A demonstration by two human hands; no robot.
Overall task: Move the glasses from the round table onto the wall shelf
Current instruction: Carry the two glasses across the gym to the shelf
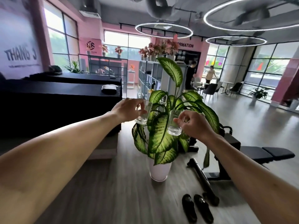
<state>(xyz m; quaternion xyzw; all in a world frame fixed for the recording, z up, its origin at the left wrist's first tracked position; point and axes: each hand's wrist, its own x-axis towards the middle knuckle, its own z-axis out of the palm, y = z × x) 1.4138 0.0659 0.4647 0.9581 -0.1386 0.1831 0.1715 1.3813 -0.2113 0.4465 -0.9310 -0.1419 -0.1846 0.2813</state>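
Note:
Both arms are stretched forward at chest height, each hand carrying a clear drinking glass. My left hand (pixel 127 109) grips one glass (pixel 143 116) by its upper part, tilted a little. My right hand (pixel 193 122) holds a second glass (pixel 174 126) from the side, its thick base pointing down-left. Both glasses hang in the air in front of a large leafy plant (pixel 163 131). A grey open shelf unit (pixel 151 75) with flower pots on top stands farther back in the room. The round table is not in view.
The plant stands in a white pot (pixel 160 171) on the wooden floor straight ahead. A black weight bench (pixel 252 152), a black bar (pixel 202 177) and a pair of black slippers (pixel 197 207) lie to the right. Black-covered counters (pixel 56 94) fill the left. Two people stand far back.

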